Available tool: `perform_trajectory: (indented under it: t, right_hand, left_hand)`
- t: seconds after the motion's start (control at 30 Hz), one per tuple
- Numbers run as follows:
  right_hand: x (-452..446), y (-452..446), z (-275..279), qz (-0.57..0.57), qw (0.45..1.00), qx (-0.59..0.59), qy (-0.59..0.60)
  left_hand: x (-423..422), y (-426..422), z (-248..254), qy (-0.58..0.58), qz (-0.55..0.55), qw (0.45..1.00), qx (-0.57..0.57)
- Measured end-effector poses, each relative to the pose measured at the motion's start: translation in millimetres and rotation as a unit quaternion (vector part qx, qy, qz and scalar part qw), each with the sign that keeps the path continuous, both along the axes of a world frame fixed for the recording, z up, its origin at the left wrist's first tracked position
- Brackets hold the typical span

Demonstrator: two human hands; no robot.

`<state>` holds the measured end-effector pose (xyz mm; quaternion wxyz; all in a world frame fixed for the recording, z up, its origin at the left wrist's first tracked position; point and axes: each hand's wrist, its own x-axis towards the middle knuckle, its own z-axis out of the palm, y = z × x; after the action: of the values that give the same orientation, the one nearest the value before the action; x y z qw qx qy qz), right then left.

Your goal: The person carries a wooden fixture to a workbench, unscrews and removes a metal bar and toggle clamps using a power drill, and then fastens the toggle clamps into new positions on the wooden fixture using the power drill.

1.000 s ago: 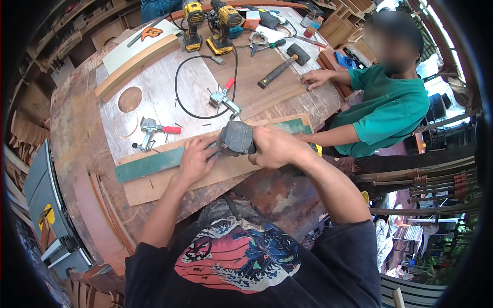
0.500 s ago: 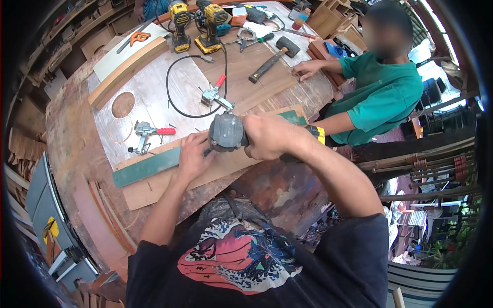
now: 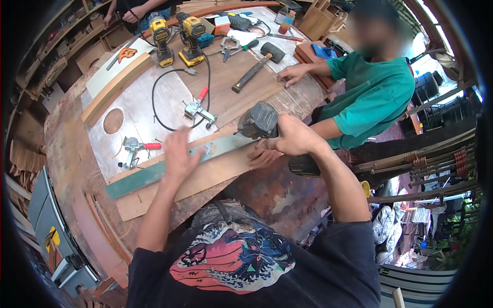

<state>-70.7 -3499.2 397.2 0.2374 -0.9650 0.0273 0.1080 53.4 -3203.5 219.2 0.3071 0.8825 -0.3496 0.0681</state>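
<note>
My right hand [image 3: 299,136] grips a dark power drill [image 3: 258,121], held over the right part of a green strip [image 3: 137,179]. The drill's tip is hidden beneath its body. My left hand [image 3: 179,156], slightly blurred, is open with fingers apart over the strip's middle, just left of a pale, dusty patch. Under the strip lies a light wooden board [image 3: 154,203], with a screw near its left end. A co-worker's hand [image 3: 264,156] rests on the board below the drill.
Two toggle clamps, one left [image 3: 134,149] and one centre [image 3: 197,109], lie beyond the strip. A mallet [image 3: 259,65], yellow drills [image 3: 192,38] and an orange-handled saw [image 3: 127,54] are farther back. A co-worker in green [image 3: 377,97] stands at right; another person's hands show at the top.
My right hand and the drill have moved right along the strip. My left hand has come away from the drill and opened. The co-worker's hand now shows on the board.
</note>
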Motion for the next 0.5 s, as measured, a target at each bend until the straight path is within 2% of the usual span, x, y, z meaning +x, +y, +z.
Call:
perform_trajectory:
  t: [0.07, 0.1, 0.2, 0.33, 0.43, 0.5]
  right_hand:
    - [-9.4, -6.6, 11.1, -0.071, 0.996, 0.037, 0.032]
    - [-13.3, -13.1, 17.2, -0.109, 0.992, 0.052, 0.045]
    - [-31.9, -56.4, 0.4, -0.138, 0.984, 0.099, -0.045]
    - [-43.4, -83.0, 16.4, -0.253, 0.963, 0.063, 0.065]
    - [-49.9, -89.3, 11.2, -0.265, 0.958, 0.037, 0.100]
    - [-53.6, -88.6, 5.1, -0.222, 0.969, 0.087, 0.064]
  left_hand:
    - [-16.4, -15.1, -5.2, 0.012, -0.115, 0.992, 0.049]
    - [-20.6, -22.0, -9.2, 0.014, -0.117, 0.992, 0.047]
    - [-25.6, -42.6, -21.0, 0.022, -0.119, 0.992, 0.045]
    - [-17.1, -57.9, -11.1, 0.042, -0.122, 0.988, 0.080]
    - [-4.5, -59.2, -7.5, 0.054, -0.156, 0.983, 0.086]
    - [4.0, -54.5, -5.2, 0.071, -0.165, 0.981, 0.078]
